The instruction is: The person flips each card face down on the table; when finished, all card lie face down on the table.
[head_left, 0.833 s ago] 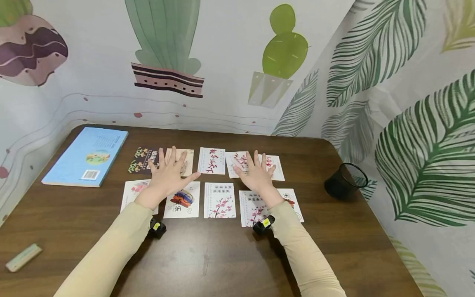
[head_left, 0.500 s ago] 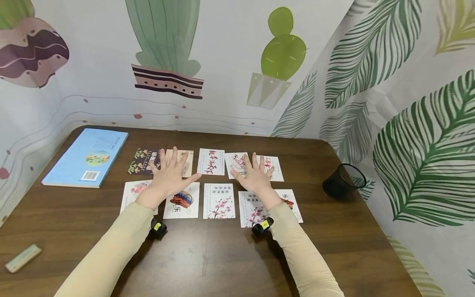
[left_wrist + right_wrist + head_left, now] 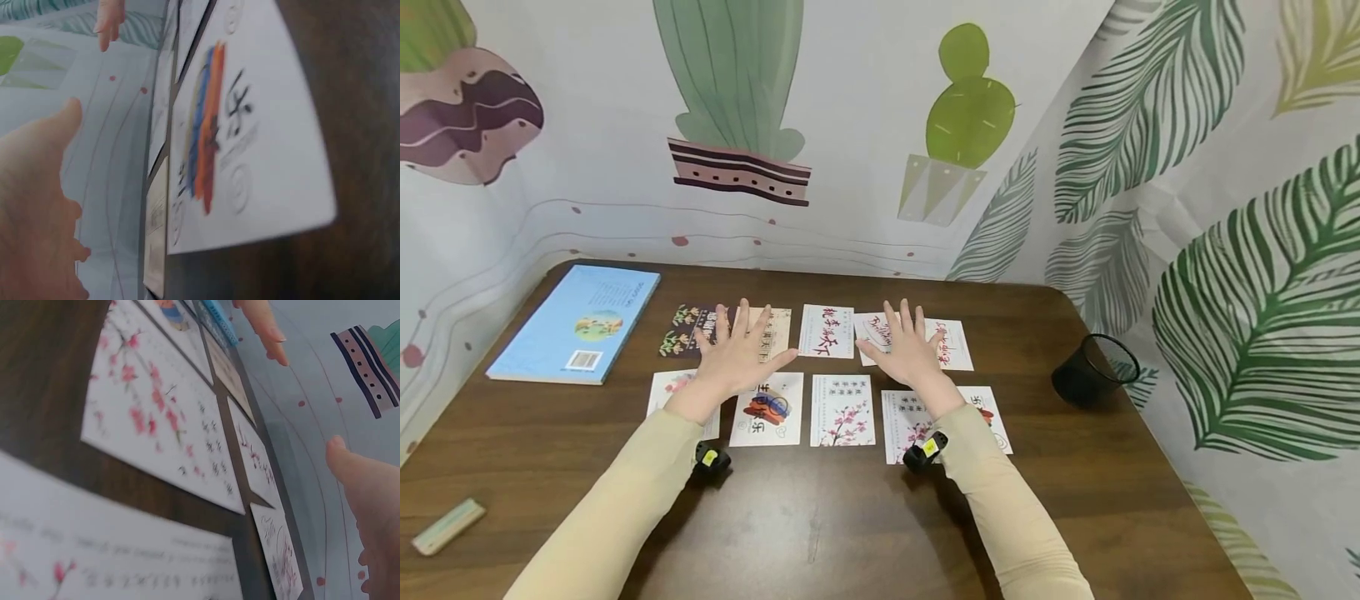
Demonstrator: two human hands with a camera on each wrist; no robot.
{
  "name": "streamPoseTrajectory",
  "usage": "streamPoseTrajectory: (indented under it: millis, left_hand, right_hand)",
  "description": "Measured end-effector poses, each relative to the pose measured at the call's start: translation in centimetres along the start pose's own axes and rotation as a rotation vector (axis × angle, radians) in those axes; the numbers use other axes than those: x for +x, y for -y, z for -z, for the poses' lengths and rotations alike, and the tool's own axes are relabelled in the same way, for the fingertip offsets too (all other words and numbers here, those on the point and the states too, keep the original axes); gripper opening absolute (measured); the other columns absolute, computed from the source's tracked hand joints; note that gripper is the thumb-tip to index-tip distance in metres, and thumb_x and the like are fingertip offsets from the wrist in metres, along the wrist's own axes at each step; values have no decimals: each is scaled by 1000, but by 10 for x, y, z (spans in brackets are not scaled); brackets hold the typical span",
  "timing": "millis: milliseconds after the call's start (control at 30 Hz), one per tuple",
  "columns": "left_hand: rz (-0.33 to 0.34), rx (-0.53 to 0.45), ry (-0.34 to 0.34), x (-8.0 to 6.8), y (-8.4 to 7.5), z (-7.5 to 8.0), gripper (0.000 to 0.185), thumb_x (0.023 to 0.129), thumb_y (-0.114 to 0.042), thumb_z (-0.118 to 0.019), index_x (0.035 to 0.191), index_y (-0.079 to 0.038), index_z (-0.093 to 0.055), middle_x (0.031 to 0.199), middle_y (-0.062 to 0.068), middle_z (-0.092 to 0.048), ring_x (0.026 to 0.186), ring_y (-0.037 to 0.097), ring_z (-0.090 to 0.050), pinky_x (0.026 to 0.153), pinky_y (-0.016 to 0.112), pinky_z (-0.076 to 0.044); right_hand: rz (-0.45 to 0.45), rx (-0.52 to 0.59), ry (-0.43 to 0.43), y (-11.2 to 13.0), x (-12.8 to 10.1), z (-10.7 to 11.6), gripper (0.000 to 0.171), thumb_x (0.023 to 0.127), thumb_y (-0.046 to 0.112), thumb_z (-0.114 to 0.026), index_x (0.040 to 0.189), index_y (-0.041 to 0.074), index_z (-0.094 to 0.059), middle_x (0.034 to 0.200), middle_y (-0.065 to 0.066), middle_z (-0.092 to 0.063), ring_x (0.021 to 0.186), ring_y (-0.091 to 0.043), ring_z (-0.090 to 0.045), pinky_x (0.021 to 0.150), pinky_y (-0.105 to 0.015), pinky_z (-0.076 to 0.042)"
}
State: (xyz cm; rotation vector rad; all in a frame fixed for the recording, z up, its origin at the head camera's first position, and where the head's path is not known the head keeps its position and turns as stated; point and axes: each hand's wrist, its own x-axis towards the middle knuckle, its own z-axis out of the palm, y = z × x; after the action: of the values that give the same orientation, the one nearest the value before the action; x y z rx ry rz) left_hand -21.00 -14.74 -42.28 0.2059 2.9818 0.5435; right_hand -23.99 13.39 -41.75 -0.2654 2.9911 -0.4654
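Observation:
Two rows of small printed cards lie on the brown table. My left hand (image 3: 730, 362), fingers spread, is held over the left part of the rows. It overlaps a beige card (image 3: 782, 327) and a dark floral card (image 3: 679, 333) in the head view. Below its thumb lies a card with red and blue brush strokes (image 3: 269, 156). My right hand (image 3: 912, 354), also spread, hovers over the right part, partly covering a card with red script (image 3: 955, 350) and a blossom card (image 3: 901, 433). Both wrist views show the hands raised above the cards. Neither hand holds anything.
Between the hands are a white card with red characters (image 3: 827, 332) and another blossom card (image 3: 842, 410). A blue book (image 3: 576, 321) lies at the back left. An eraser-like bar (image 3: 448, 527) is at the front left. A black mesh cup (image 3: 1090, 375) stands right.
Both hands stay spread over the cards, the right one shifting slightly left. The whole head view has moved down a little in the frame. The cards keep their places.

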Motion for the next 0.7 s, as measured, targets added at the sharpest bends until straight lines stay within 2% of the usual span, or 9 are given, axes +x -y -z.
streamPoseTrajectory:
  millis: [167, 233, 333, 433, 500, 600, 700]
  left_hand:
    - [24, -45, 28, 0, 16, 10, 89, 97, -60, -42, 157, -6, -5, 161, 28, 6, 143, 58, 9, 103, 83, 0]
    - [39, -72, 17, 0, 26, 14, 87, 98, -53, -46, 156, 0, -6, 159, 32, 2, 142, 59, 5, 104, 81, -4]
    - [61, -113, -20, 0, 41, 19, 87, 97, -43, -54, 152, 9, -12, 155, 38, -8, 141, 61, -5, 108, 77, -12]
    - [90, -147, -70, 0, 56, 24, 86, 94, -35, -62, 147, 17, -19, 149, 43, -19, 136, 62, -19, 107, 73, -23]
    - [117, -169, -100, 0, 65, 27, 85, 92, -31, -64, 144, 20, -22, 145, 45, -26, 133, 62, -25, 106, 71, -28]
    - [169, -220, -124, 0, 77, 31, 83, 91, -29, -65, 144, 19, -24, 142, 45, -31, 130, 62, -31, 105, 69, -31]
    - [196, -282, -137, -1, 86, 33, 80, 92, -28, -64, 144, 19, -25, 140, 44, -34, 128, 60, -34, 105, 68, -33]
  right_hand:
    - [67, 111, -21, 10, 7, 1, 90, 93, 59, -53, 158, 13, -10, 165, -13, -5, 152, -37, -4, 111, -75, -8]
    - [102, 163, -33, 16, 10, 1, 88, 94, 50, -60, 157, 7, -16, 164, -16, -13, 151, -38, -13, 113, -72, -13]
    - [142, 258, -31, 26, 14, 0, 82, 93, 35, -66, 154, 1, -22, 160, -20, -23, 147, -38, -24, 117, -61, -22]
    - [159, 342, -17, 37, 18, -3, 76, 93, 27, -67, 152, -1, -27, 157, -20, -31, 143, -36, -34, 117, -49, -31]
    - [166, 402, -6, 46, 22, -6, 73, 92, 23, -68, 151, 1, -31, 154, -18, -37, 139, -35, -40, 114, -47, -36]
    - [176, 510, 23, 62, 28, -14, 67, 91, 18, -68, 148, 1, -37, 148, -16, -47, 132, -33, -49, 107, -45, -44]
    - [170, 673, 88, 80, 34, -24, 62, 90, 10, -68, 145, 1, -42, 143, -15, -53, 127, -30, -55, 102, -41, -49]
